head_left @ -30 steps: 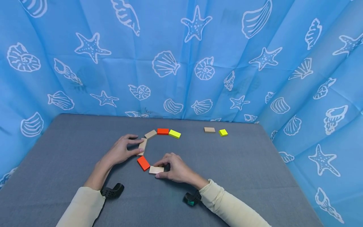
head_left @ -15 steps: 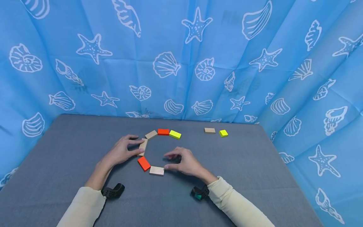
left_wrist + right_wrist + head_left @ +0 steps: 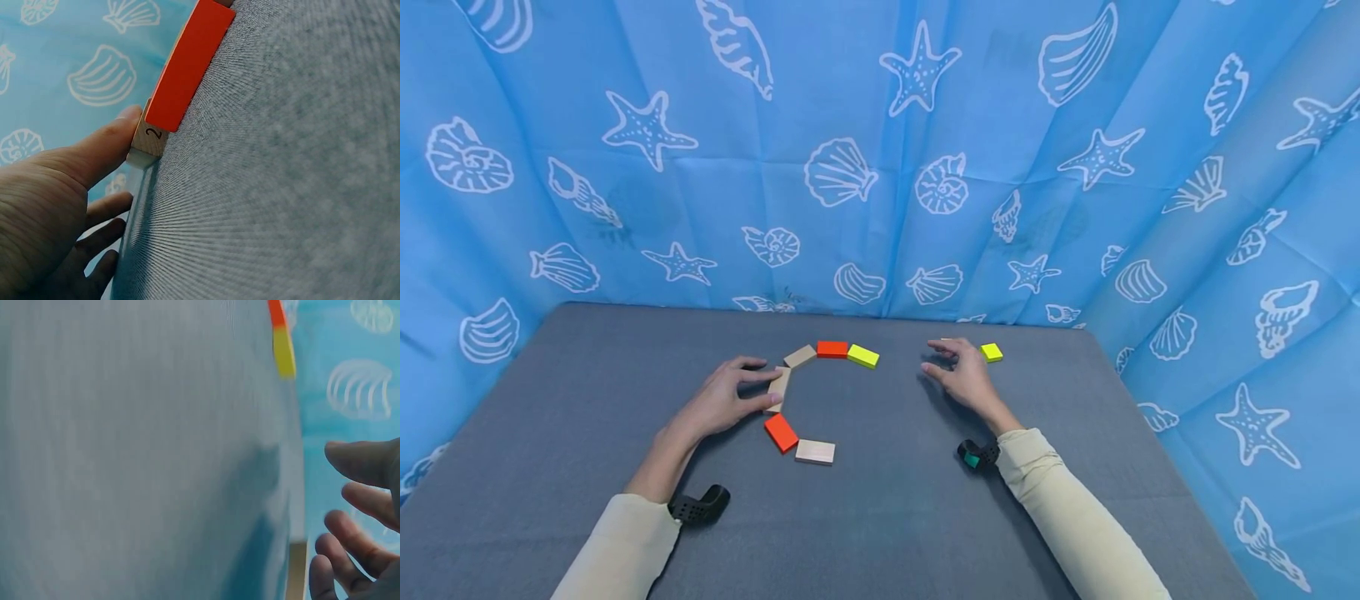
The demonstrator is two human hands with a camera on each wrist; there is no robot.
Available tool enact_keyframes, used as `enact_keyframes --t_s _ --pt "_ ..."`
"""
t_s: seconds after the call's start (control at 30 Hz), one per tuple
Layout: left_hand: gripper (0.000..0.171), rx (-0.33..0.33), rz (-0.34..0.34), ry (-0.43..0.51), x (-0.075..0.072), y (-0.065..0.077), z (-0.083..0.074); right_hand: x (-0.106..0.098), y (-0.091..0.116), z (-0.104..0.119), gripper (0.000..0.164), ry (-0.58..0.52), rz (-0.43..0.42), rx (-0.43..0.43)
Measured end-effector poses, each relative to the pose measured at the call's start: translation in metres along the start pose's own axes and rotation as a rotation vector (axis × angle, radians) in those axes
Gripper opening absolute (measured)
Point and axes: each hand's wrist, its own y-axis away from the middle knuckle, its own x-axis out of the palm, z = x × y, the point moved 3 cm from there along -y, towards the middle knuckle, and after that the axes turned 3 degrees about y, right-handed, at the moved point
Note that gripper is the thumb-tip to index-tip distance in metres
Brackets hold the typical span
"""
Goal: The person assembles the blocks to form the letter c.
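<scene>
My left hand (image 3: 722, 396) stays at a plain wooden block (image 3: 780, 392) on the left of a curved row, its thumb and a straight finger touching it. In the left wrist view, the thumb lies against this block (image 3: 148, 139), which bears a "2". A red-orange block (image 3: 782, 433) and a pale wooden block (image 3: 815, 452) continue the row toward me. My right hand (image 3: 966, 373) holds nothing, its fingers spread and loosely bent. It is above the table beside another wooden block (image 3: 950, 340), which it mostly hides. A yellow block (image 3: 992, 352) lies just right of that hand.
The far part of the row has a wooden block (image 3: 800, 356), a red-orange block (image 3: 832, 349) and a yellow block (image 3: 863, 357). Grey cloth (image 3: 880, 517) covers the table. A blue curtain (image 3: 880, 233) with shell and starfish prints hangs behind and at the sides.
My right hand has let go of the pale wooden block at the near end and moved right and away from me to the loose blocks. My left hand has kept its place.
</scene>
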Motion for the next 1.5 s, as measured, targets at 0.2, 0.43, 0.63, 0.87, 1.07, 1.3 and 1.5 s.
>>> enact_keyframes --t_s 0.2,0.43,0.63,0.87,1.07,1.3,1.5 --pt "0.055 -0.013 0.004 -0.003 0.0 0.0 0.001 -0.01 -0.012 -0.026 0.046 0.064 -0.058 0.049" --pt "0.055 -0.007 0.007 -0.005 0.0 0.001 0.0 -0.011 -0.018 -0.039 0.047 0.115 -0.006 0.121" --pt "0.054 0.008 0.002 -0.003 0.0 0.0 0.0 -0.012 -0.019 -0.041 0.037 0.099 0.0 0.105" --pt "0.055 0.006 0.003 0.007 0.0 0.0 0.0 -0.013 -0.012 -0.039 0.029 0.023 0.051 0.12" --pt "0.053 0.001 -0.005 -0.002 0.0 0.001 -0.001 -0.009 -0.003 -0.03 0.027 0.017 0.115 0.035" --pt "0.052 0.001 -0.007 0.001 0.0 0.002 -0.004 0.002 0.012 -0.009 0.026 0.01 0.173 -0.08" --pt "0.054 -0.008 -0.001 0.007 0.0 0.002 -0.004 0.016 0.026 0.013 0.026 -0.053 0.256 -0.126"
